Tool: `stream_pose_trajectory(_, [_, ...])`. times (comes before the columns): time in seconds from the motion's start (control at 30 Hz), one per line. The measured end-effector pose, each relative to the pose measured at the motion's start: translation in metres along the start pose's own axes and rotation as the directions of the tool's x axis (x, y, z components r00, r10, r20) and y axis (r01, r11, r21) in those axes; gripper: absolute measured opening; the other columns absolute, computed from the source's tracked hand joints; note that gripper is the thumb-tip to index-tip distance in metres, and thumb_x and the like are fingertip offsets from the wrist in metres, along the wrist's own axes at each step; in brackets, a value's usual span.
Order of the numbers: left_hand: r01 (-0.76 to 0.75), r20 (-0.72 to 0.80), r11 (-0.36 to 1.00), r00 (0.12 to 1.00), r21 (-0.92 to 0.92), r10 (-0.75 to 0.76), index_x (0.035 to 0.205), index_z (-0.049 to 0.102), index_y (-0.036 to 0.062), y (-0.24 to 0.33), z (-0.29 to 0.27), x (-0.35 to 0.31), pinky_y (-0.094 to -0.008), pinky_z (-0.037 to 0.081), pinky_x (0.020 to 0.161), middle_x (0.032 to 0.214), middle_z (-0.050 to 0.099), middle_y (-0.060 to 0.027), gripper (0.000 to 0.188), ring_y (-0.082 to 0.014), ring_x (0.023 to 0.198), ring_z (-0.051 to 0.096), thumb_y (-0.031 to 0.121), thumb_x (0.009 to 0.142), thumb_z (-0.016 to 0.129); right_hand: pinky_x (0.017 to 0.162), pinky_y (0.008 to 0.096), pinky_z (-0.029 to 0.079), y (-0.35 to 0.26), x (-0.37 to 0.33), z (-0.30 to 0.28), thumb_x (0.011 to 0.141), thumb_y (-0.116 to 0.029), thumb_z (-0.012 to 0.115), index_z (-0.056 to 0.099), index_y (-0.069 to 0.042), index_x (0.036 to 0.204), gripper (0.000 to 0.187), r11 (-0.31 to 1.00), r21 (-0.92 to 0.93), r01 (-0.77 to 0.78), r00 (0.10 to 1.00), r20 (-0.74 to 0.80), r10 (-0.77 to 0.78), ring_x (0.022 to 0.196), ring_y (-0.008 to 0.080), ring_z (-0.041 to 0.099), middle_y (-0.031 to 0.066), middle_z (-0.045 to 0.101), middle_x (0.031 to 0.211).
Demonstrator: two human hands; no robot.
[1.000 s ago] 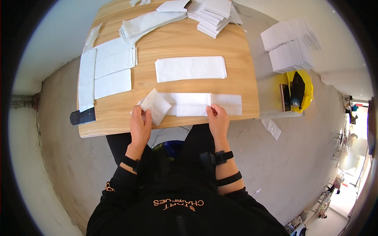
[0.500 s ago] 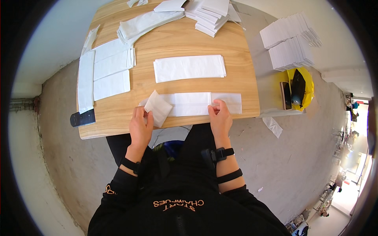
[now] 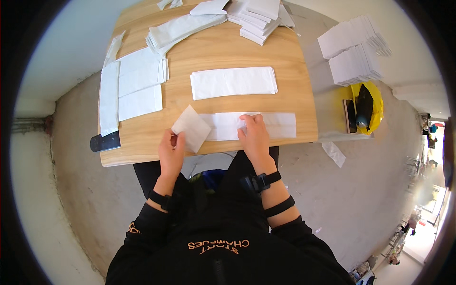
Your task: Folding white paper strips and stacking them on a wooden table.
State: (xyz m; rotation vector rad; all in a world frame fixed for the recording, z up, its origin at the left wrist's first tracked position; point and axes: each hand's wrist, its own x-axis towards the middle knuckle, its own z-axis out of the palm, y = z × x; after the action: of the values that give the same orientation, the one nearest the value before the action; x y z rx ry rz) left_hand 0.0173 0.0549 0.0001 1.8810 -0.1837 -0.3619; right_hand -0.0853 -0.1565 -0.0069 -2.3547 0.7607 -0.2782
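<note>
My left hand (image 3: 171, 153) is closed on a small off-white square sheet (image 3: 192, 129), pinching its lower left side and holding it tilted over the table's front edge. Along that edge lies a long white strip of thin folded sheet material (image 3: 279, 125), its left end partly behind the square. On the strip's middle, my right hand (image 3: 254, 138) has its fingers curled and pinched at a white layer; the fingertips partly cover what they grip. Farther back, a stack of white folded strips (image 3: 233, 81) lies flat.
White sheets (image 3: 139, 102) lie at the table's left, above a dark phone-like object (image 3: 105, 141). Toward the back are bundled strips (image 3: 183, 29) and white packets (image 3: 259, 21). Right of the wooden table (image 3: 294, 76) are stacked white packets (image 3: 354, 64), a phone (image 3: 350, 116) and a yellow bag (image 3: 376, 111).
My right hand has moved left along the strip, from near its right end to its middle. My left hand still holds the square sheet. The whole view has shifted slightly.
</note>
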Motion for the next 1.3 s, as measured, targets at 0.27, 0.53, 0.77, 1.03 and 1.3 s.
stream_pose_trajectory(0.27, [-0.094,-0.418,0.938,0.907,-0.333,-0.057,0.102,0.057,0.0005,-0.032,-0.103,0.026,-0.0282,0.048,0.087,0.102,0.060,-0.0052,0.016,-0.0118,0.094,0.058,0.015,0.096,0.055,0.080,0.0421,0.049,0.004,0.006,-0.002,0.074,-0.004,0.068,0.058,-0.010,0.107,0.035,0.995,0.048,-0.089,0.994,0.068,0.086,0.100,0.0323,0.055,0.0120,0.051,0.104])
stream_pose_trajectory(0.53, [0.104,-0.599,0.993,0.792,-0.057,-0.117,0.110,0.053,-0.0018,-0.104,-0.163,0.028,-0.0261,0.050,0.082,0.104,0.058,-0.0066,0.022,-0.0142,0.095,0.057,0.014,0.095,0.057,0.077,0.0369,0.050,0.007,0.010,0.003,0.076,-0.006,0.067,0.058,-0.011,0.107,0.033,0.996,0.053,-0.076,0.994,0.081,0.072,0.088,0.0252,0.061,0.0095,0.052,0.103])
stream_pose_trajectory(0.77, [-0.098,-0.369,0.667,0.770,0.738,0.520,0.136,0.035,-0.0048,-0.025,-0.095,0.020,-0.0453,0.030,0.110,0.142,0.033,-0.0253,0.061,-0.0364,0.132,0.033,0.010,0.085,0.065,0.079,0.0420,0.048,0.004,0.010,-0.005,0.074,-0.006,0.067,0.057,-0.012,0.107,0.034,0.993,0.044,-0.106,0.990,0.096,0.101,0.099,0.0310,0.056,0.0107,0.052,0.104])
stream_pose_trajectory(1.03, [-0.725,0.615,0.458,0.684,0.515,0.391,0.147,0.025,0.0000,0.025,0.048,-0.006,-0.0480,0.020,0.115,0.154,0.024,-0.0183,0.093,-0.0327,0.144,0.018,0.036,0.076,0.072,0.076,0.0367,0.050,0.009,0.009,0.002,0.074,-0.006,0.068,0.057,-0.012,0.107,0.034,0.999,0.027,-0.028,0.999,0.041,0.027,0.087,0.0250,0.060,0.0093,0.052,0.103])
stream_pose_trajectory(1.3, [-0.720,0.647,0.425,0.687,0.548,0.330,0.147,0.024,-0.0022,0.005,0.072,0.000,-0.0467,0.017,0.116,0.155,0.021,-0.0180,0.103,-0.0295,0.146,0.016,0.048,0.071,0.072,0.074,0.0336,0.051,0.026,0.008,-0.007,0.073,-0.008,0.071,0.059,-0.008,0.107,0.036,0.987,0.162,-0.002,0.998,0.062,-0.008,0.085,0.0226,0.060,0.0103,0.053,0.101])
